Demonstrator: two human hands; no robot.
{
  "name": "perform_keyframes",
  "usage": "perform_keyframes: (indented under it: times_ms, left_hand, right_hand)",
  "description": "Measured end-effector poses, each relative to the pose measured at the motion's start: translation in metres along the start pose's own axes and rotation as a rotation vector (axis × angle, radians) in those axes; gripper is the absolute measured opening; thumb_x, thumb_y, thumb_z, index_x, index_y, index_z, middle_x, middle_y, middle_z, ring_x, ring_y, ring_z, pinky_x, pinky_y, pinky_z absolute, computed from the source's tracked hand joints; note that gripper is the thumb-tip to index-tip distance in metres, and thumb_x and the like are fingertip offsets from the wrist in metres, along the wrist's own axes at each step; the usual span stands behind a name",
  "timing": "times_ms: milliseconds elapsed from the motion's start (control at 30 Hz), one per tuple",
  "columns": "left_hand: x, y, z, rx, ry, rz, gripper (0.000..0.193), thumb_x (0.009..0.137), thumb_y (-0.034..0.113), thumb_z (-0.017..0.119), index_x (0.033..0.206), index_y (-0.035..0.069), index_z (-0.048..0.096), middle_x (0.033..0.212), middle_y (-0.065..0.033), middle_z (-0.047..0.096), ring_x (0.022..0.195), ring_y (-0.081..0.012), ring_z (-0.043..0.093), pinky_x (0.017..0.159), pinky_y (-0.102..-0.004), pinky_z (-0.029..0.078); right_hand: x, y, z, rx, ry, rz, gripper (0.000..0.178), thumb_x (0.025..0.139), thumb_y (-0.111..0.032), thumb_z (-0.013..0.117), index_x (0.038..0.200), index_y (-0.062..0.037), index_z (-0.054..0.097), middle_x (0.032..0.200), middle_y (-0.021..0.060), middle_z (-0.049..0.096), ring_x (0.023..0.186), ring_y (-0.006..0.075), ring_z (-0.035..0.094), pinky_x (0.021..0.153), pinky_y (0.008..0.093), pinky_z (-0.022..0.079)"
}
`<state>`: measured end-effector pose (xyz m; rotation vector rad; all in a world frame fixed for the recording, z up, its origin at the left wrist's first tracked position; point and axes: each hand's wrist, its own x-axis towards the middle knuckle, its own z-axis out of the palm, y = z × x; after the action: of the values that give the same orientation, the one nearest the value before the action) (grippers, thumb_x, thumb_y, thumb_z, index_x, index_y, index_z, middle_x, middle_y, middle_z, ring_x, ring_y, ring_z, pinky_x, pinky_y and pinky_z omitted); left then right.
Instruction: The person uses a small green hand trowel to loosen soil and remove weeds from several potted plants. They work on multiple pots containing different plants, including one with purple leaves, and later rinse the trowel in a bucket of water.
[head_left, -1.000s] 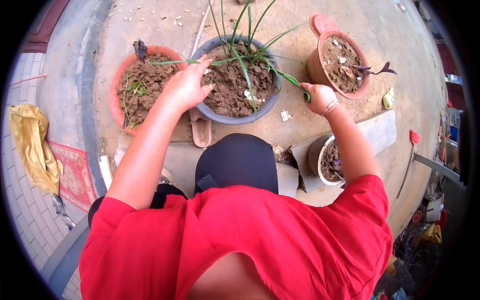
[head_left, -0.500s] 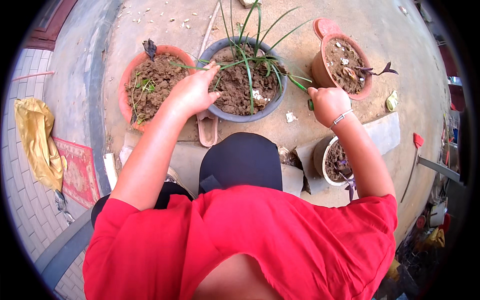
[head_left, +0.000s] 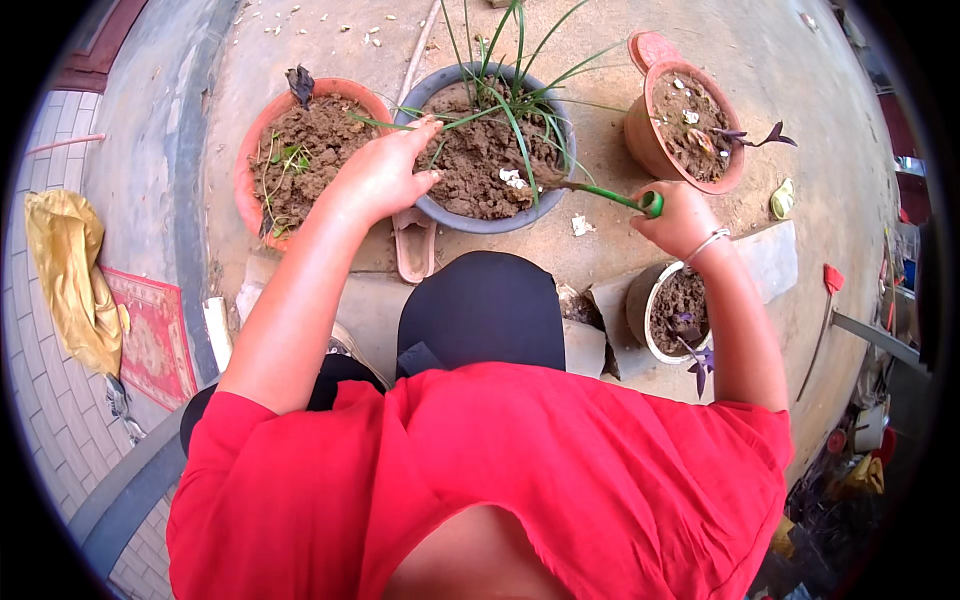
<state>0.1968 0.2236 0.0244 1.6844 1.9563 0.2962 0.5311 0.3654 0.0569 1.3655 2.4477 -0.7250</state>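
Note:
My left hand (head_left: 395, 168) is at the near left rim of a dark grey pot (head_left: 470, 223), thumb and fingers apart. Clumpy brown soil and a long-leaved green plant (head_left: 515, 95) fill this pot; one leaf passes by my fingertips. In my right hand (head_left: 682, 212) is a green-handled garden trowel (head_left: 608, 195), gripped by its handle. Its soil-coated end is over the pot's right side, beside white scraps (head_left: 512, 178) on the soil. The exact shape of that end is blurred.
An orange pot (head_left: 250, 190) with a small seedling stands left. A terracotta-coloured pot (head_left: 640, 135) sits at the right, and a white pot (head_left: 640, 325) is below my right forearm. A yellow sack (head_left: 65, 270) and red mat (head_left: 155, 335) lie far left.
My right hand has turned and shifted slightly right and nearer. The trowel's end has swung from among the leaves toward the pot's near right side. My left hand stays almost in place.

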Motion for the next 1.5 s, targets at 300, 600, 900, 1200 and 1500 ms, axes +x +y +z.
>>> perform_keyframes:
  times_ms: [300,600,900,1200,1500]
  left_hand:
    - [-0.002,0.000,0.000,-0.052,0.007,-0.011,0.061,0.082,0.020,0.066,0.139,0.007,0.046,0.139,-0.0176,0.049,0.123,-0.0339,0.051,0.103,-0.0402,0.042]
    - [0.001,0.000,-0.002,-0.059,0.035,0.023,0.060,0.082,0.016,0.068,0.139,0.011,0.047,0.137,-0.0197,0.051,0.122,-0.0346,0.053,0.102,-0.0384,0.043]
    - [-0.011,0.011,-0.012,-0.029,-0.032,-0.065,0.057,0.083,0.020,0.066,0.136,0.008,0.050,0.134,-0.0168,0.054,0.120,-0.0340,0.055,0.101,-0.0404,0.044]
    - [-0.013,0.016,-0.017,-0.006,-0.040,-0.133,0.057,0.083,0.023,0.067,0.136,0.012,0.051,0.117,-0.0212,0.063,0.109,-0.0360,0.060,0.095,-0.0426,0.048]
    - [-0.014,0.008,-0.009,-0.049,0.003,-0.091,0.059,0.083,0.022,0.068,0.138,0.013,0.050,0.096,-0.0202,0.063,0.089,-0.0337,0.062,0.080,-0.0417,0.048]
  right_hand:
    - [-0.010,0.017,0.097,1.073,0.025,0.387,0.028,0.080,-0.006,0.075,0.102,0.0039,0.061,0.062,0.0016,0.054,0.045,0.0089,0.047,0.040,0.0265,0.035]
    - [-0.017,-0.008,0.087,1.127,0.110,0.398,0.026,0.081,-0.006,0.073,0.103,0.0027,0.062,0.065,0.0013,0.056,0.046,0.0089,0.048,0.043,0.0250,0.038]
    - [-0.034,0.025,0.031,0.544,-0.022,0.324,0.032,0.077,-0.009,0.076,0.105,0.0012,0.064,0.064,-0.0004,0.056,0.046,0.0086,0.048,0.043,0.0253,0.039]
    - [-0.010,-0.002,-0.037,0.271,-0.287,0.103,0.031,0.075,-0.022,0.078,0.091,0.0013,0.067,0.063,0.0044,0.060,0.048,0.0133,0.056,0.046,0.0296,0.045]
    - [0.022,-0.017,0.026,0.380,-0.253,0.129,0.024,0.077,-0.018,0.077,0.088,0.0007,0.066,0.057,0.0012,0.054,0.043,0.0105,0.049,0.042,0.0272,0.040]
